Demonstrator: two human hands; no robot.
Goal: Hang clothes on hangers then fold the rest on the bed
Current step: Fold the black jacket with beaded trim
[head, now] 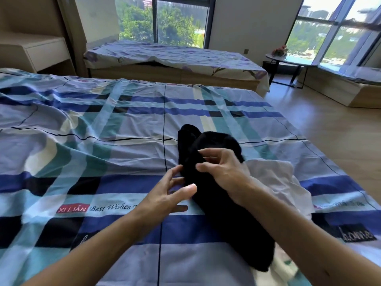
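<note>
A black garment (pixel 218 182) lies in a long bunched strip on the blue plaid bed (pixel 103 124), running from the middle toward the near right. Under its right side lies a white garment (pixel 274 176), crumpled. My right hand (pixel 224 172) hovers over the black garment's middle, fingers spread and loosely bent, holding nothing I can make out. My left hand (pixel 171 193) is at the garment's left edge, fingers straight and spread, fingertips at the cloth. No hanger is in view.
A second bed with a floral sheet (pixel 175 56) stands beyond, under a window. A small round table (pixel 286 58) with flowers is at the back right. Wooden floor (pixel 329 124) runs along the right side of the bed. A beige shelf unit (pixel 41 48) is at the back left.
</note>
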